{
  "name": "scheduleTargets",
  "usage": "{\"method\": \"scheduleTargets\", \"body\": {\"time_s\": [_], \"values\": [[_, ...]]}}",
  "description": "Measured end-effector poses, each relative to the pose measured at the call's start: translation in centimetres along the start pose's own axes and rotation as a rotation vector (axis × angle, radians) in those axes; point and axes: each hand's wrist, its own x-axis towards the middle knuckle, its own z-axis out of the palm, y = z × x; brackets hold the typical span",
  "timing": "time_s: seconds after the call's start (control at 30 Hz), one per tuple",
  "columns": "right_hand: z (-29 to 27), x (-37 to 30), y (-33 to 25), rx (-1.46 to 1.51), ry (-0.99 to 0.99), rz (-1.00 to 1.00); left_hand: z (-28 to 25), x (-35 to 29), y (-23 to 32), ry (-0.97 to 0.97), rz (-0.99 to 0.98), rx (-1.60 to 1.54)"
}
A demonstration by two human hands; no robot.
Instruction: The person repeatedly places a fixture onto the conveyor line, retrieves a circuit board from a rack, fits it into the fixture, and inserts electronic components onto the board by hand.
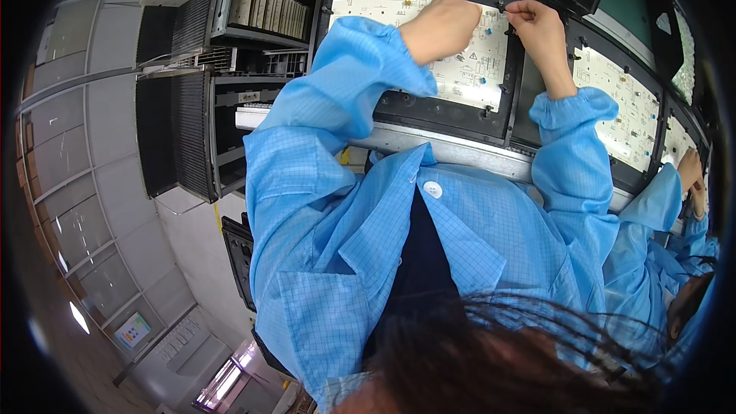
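Hair [441,364] — board [468,80] in black frame [429,113]

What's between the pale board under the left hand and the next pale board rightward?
In the head view, black frame edges and a dark strip lie there, with the right hand and wrist over them.

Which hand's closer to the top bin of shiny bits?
Right. The right hand is below the bin in the picture; the left hand is farther left, over a white board.
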Motion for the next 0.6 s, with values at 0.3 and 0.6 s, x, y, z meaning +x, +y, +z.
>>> {"method": "scheduleTargets", "body": {"time_s": [0.3, 0.6], "values": [[1.0, 1.9, -0.2, -0.250, 0.028, 0.055, 1.3, -2.8, 0.0, 0.048, 0.052, 0.012], [2.6, 0.7, -3.3, -0.543, 0.107, -0.028, 0.3, -2.9, -0.2, 0.167, 0.008, -0.150]]}}
